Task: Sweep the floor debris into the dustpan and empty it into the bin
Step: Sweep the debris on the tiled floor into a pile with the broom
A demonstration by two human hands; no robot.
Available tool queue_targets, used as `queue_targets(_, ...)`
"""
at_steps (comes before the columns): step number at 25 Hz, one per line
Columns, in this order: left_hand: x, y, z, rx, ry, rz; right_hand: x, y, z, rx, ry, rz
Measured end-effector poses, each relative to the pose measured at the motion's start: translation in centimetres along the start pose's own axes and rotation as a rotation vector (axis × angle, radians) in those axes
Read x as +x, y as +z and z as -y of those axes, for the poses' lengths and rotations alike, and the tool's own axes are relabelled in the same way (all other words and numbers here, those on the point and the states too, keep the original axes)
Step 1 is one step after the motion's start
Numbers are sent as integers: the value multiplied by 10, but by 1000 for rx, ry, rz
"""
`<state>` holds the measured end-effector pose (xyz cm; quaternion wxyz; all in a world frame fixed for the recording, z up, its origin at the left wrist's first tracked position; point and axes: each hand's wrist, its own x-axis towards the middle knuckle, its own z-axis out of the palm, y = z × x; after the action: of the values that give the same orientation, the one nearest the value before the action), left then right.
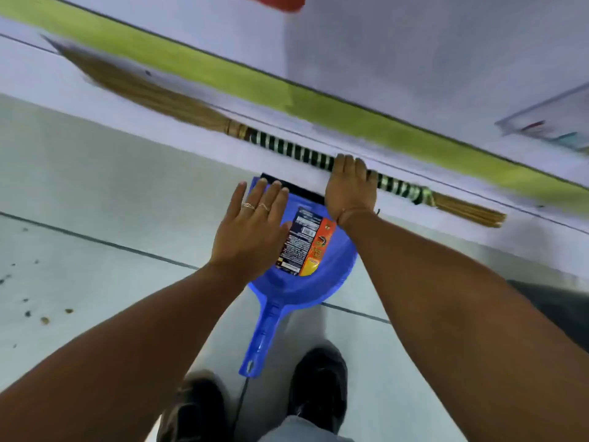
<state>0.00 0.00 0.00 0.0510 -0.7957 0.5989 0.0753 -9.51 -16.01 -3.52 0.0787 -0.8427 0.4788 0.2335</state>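
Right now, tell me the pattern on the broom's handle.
The broom handle is wrapped in alternating dark green and pale bands, a striped spiral. The head view shows it.

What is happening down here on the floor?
A person is bending over to gather cleaning tools lying along the base of the wall. The right hand rests on the wrapped green-and-black handle of a straw broom, fingers curling over it; whether the grip is closed yet is unclear. The left hand is spread open over a blue plastic dustpan with a printed label. Small bits of brown debris are scattered on the pale tiled floor to the left, not yet swept.
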Motion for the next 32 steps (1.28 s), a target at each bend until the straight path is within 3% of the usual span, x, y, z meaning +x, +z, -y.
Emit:
queue_targets(4,-9,23,2,-36,-16,27,15,9,5,-40,49,-2)
queue_targets(8,-43,-16,3,-103,-150,108,-49,-26,8,-138,29,-110)
queue_targets(11,-76,-75,-9,-191,-296,181,-111,-81,11,98,-85,147)
queue_targets(14,-117,-142,-18,-256,-353,210,-175,-141,21,168,-78,302)
queue_targets(21,-218,-288,28,-273,-325,300,-317,-237,84,540,28,581)
queue_targets(23,-246,-306,46,-287,-328,289,-345,-239,104,530,107,578)
queue_targets(26,-287,-307,67,-379,-341,307,-375,-229,136,414,121,550)
queue_targets(32,-379,-280,95,-404,-388,332,-443,-186,206,423,112,550)
